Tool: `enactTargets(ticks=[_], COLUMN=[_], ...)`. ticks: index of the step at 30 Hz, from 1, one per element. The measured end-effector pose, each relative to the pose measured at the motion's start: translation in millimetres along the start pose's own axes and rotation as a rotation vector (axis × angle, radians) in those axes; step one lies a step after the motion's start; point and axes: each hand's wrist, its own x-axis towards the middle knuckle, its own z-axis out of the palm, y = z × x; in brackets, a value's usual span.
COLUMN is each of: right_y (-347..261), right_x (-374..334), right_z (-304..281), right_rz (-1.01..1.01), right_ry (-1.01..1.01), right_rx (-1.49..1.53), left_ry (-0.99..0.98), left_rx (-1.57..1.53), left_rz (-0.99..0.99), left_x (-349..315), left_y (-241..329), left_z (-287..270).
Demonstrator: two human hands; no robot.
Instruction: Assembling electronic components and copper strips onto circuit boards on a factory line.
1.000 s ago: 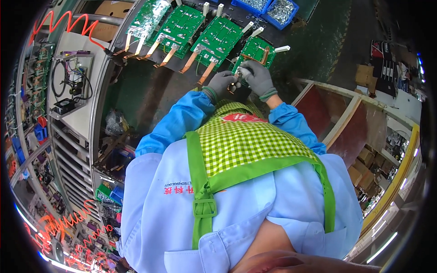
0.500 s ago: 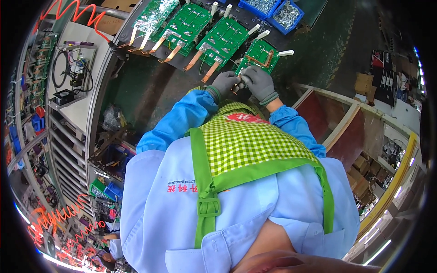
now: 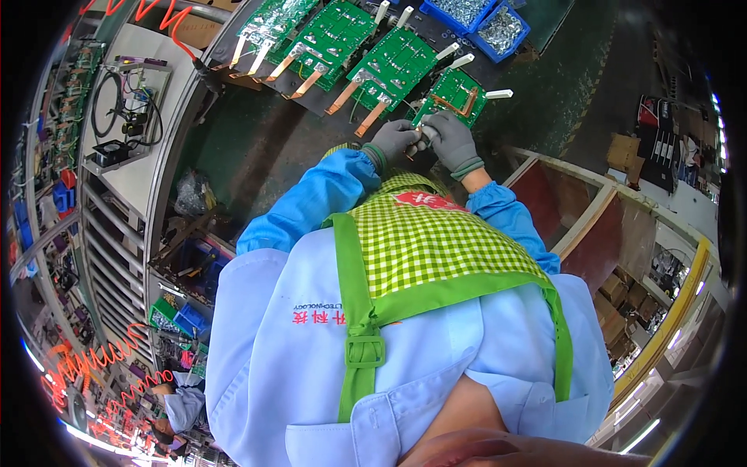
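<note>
Both my grey-gloved hands meet at the near edge of the rightmost green circuit board (image 3: 449,87). My left hand (image 3: 394,140) is closed, its fingertips pinched around a small copper-coloured piece (image 3: 411,154) that mostly hides behind the gloves. My right hand (image 3: 452,142) is bent over the same spot, fingers closed against the left fingertips; what they grip is covered. A bent copper strip (image 3: 469,102) lies across this board, and a white post (image 3: 499,94) sticks out at its right corner.
To the left lie more circuit boards (image 3: 395,66) with copper strips (image 3: 373,118) jutting toward me. Blue bins (image 3: 499,33) of small metal parts stand at the back. A coiled red hose (image 3: 181,43) hangs at the upper left. A wooden-framed rack (image 3: 580,212) stands at my right.
The whole view has shifted slightly, so the boards and hands appear a little farther right. Both hands stay together at the board's near edge, with the fingers slightly rearranged.
</note>
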Motion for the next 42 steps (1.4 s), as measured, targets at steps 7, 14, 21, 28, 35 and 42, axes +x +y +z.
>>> enactTargets(ticks=[7, 14, 21, 28, 35, 42], right_y=[-9, -20, -23, -10, -23, -27], right_x=[2, 6, 8, 0, 5, -7], right_z=[4, 3, 4, -8, -3, -8], right_rz=[0.106, 0.209, 0.414, 0.291, 0.169, 0.433], right_ry=[-0.002, 0.023, -0.038, -0.069, -0.016, -0.009], right_rx=[-0.130, -0.153, -0.196, 0.282, -0.136, 0.026], left_ry=[0.006, -0.047, -0.034, 0.009, 0.007, 0.020], left_rx=[0.064, -0.013, 0.018, -0.043, -0.045, -0.148], left_rz=[0.019, 0.071, 0.071, 0.079, 0.072, 0.066], left_x=[-3, -3, -2, 0, 3, 9], left_y=[5, -3, 0, -3, -9, -14], left_z=[7, 0, 2, 8, 2, 5])
